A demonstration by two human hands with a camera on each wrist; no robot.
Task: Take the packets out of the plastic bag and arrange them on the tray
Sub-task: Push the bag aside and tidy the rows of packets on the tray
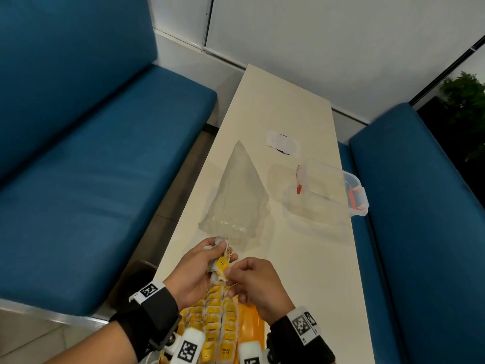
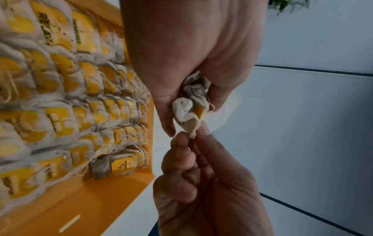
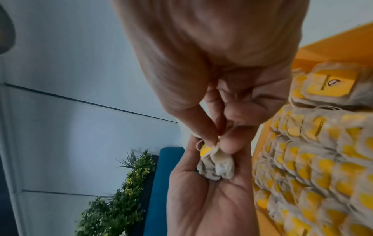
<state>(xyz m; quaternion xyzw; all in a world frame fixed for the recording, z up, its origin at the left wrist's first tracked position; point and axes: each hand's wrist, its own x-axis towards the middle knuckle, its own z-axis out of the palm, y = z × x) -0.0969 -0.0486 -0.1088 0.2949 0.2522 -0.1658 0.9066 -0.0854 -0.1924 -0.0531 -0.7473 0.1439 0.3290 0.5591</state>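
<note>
My left hand [image 1: 207, 261] grips a crumpled bunch of white packets with yellow tags [image 1: 221, 264] just above the far end of the yellow tray [image 1: 253, 324]. My right hand [image 1: 249, 279] pinches the edge of one packet in that bunch between thumb and fingertips. In the left wrist view the pinched packet [image 2: 191, 126] hangs from the left hand's bunch. The right wrist view shows the bunch [image 3: 220, 164] lying in the left palm. Rows of packets [image 1: 217, 321] fill most of the tray. The clear plastic bag [image 1: 238, 195] lies flat on the table beyond both hands.
The narrow white table [image 1: 309, 271] runs away from me between two blue benches [image 1: 105, 179]. A clear lidded container with orange latches [image 1: 325, 193] stands at the right edge, and a small white-and-purple wrapper [image 1: 283, 144] lies further back. A green plant [image 1: 464, 106] stands at the far right.
</note>
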